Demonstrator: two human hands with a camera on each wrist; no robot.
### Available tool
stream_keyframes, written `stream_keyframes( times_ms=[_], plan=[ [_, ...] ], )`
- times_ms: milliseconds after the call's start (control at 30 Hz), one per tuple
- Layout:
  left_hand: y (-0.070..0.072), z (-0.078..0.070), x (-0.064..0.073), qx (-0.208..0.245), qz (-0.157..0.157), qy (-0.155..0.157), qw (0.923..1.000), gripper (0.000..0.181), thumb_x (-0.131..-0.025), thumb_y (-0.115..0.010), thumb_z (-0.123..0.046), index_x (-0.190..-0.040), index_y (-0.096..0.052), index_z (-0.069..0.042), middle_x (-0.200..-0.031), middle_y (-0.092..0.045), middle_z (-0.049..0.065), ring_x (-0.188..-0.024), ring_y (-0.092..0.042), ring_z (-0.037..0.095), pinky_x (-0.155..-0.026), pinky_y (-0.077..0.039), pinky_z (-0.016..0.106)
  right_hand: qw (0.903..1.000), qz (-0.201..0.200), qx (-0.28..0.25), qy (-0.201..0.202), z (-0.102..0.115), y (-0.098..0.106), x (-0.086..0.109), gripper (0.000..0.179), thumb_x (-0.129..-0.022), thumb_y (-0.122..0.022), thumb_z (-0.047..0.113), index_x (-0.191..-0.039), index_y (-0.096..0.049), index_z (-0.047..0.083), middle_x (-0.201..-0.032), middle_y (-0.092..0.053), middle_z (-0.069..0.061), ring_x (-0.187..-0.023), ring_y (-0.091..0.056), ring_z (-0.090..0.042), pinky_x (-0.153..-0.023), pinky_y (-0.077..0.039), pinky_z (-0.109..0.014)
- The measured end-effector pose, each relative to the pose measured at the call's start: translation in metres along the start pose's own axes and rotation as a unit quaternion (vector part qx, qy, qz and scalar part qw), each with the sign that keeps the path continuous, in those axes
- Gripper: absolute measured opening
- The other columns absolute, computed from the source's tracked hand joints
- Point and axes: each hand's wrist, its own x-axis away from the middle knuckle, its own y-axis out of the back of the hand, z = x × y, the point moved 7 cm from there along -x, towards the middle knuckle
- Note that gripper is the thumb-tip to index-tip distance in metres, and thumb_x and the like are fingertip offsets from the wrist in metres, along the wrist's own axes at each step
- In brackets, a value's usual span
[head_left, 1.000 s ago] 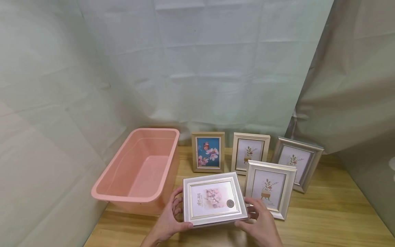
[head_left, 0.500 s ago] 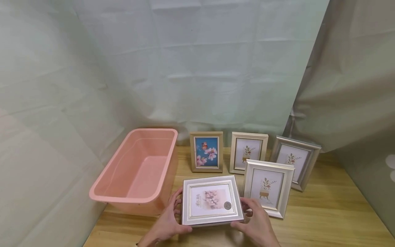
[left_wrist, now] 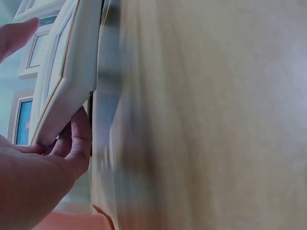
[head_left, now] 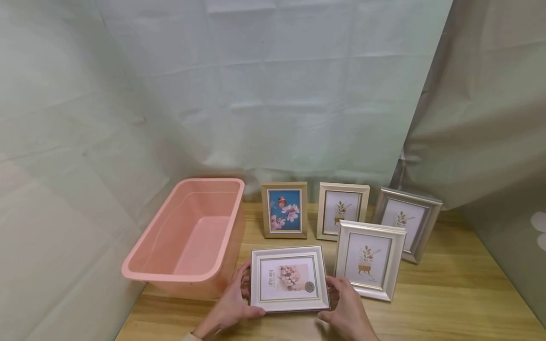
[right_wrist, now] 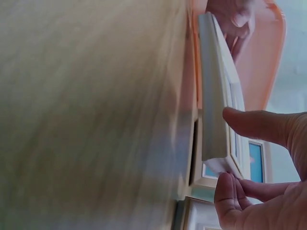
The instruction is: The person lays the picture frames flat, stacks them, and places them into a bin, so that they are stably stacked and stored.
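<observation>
L hand (head_left: 233,299) & R hand (head_left: 346,303) clamped on white frame (head_left: 287,280) at opp. sides, fwd of back edge of desk (head_left: 448,303).
Pink tub (head_left: 192,287) by L edge; standing silver frame (head_left: 368,261) just beyond R hand, grey frame (head_left: 405,220) nr back R corner, cream frame (head_left: 342,209) & tan frame (head_left: 285,210) along back edge.

White picture frame (head_left: 285,298), face up
Just right of the pink tub (head_left: 183,276), its blossom print (head_left: 292,278) and lettering (head_left: 271,278) turned sideways.

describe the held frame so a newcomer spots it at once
Start at the pink tub. To its right, the left hand and right hand grip a frame. Unlike the four standing frames, it has a dark disc and sideways lettering.
</observation>
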Motion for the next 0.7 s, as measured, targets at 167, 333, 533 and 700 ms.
stream_keyframes(
  times_ms=[167, 333, 533, 700],
  plan=[
    [-0.001, 0.002, -0.003, -0.002, 0.015, -0.001, 0.9999, 0.140, -0.062, -0.096, 0.007, -0.173, -0.012, -0.002, -0.149, -0.048, 0.038, -0.100, -0.070, 0.026, -0.080, -0.063, 0.025, 1.0000, -0.005, -0.005, -0.002, -0.003, -0.003, -0.002, 0.083, -0.055, -0.101, -0.002, -0.132, -0.068, -0.009, -0.109, -0.066, -0.008, -0.094, -0.063, -0.013, -0.081, -0.060, -0.024],
    [-0.002, 0.004, -0.005, -0.024, 0.026, -0.005, 0.9994, 0.142, -0.058, -0.094, 0.011, -0.174, -0.012, -0.003, -0.151, -0.042, 0.036, -0.100, -0.069, 0.026, -0.076, -0.063, 0.026, 0.9999, -0.007, -0.010, -0.010, -0.006, -0.004, -0.003, 0.081, -0.056, -0.100, -0.002, -0.130, -0.068, -0.011, -0.106, -0.065, -0.007, -0.091, -0.062, -0.012, -0.079, -0.058, -0.022],
    [-0.003, 0.009, -0.008, -0.043, 0.028, -0.010, 0.9986, 0.141, -0.057, -0.093, 0.012, -0.173, -0.014, -0.001, -0.149, -0.048, 0.032, -0.092, -0.068, 0.022, -0.072, -0.063, 0.027, 1.0000, -0.004, 0.005, -0.005, -0.006, -0.006, -0.002, 0.082, -0.055, -0.100, -0.001, -0.130, -0.069, -0.011, -0.105, -0.065, -0.006, -0.091, -0.062, -0.012, -0.081, -0.058, -0.025],
    [-0.002, 0.011, -0.009, -0.052, 0.023, -0.016, 0.9982, 0.139, -0.057, -0.094, 0.012, -0.171, -0.015, 0.005, -0.156, -0.042, 0.032, -0.089, -0.068, 0.018, -0.072, -0.062, 0.025, 0.9994, -0.007, 0.034, 0.006, -0.006, -0.009, -0.002, 0.084, -0.054, -0.100, 0.000, -0.131, -0.069, -0.011, -0.106, -0.066, -0.007, -0.091, -0.062, -0.012, -0.081, -0.059, -0.027]
  ],
)
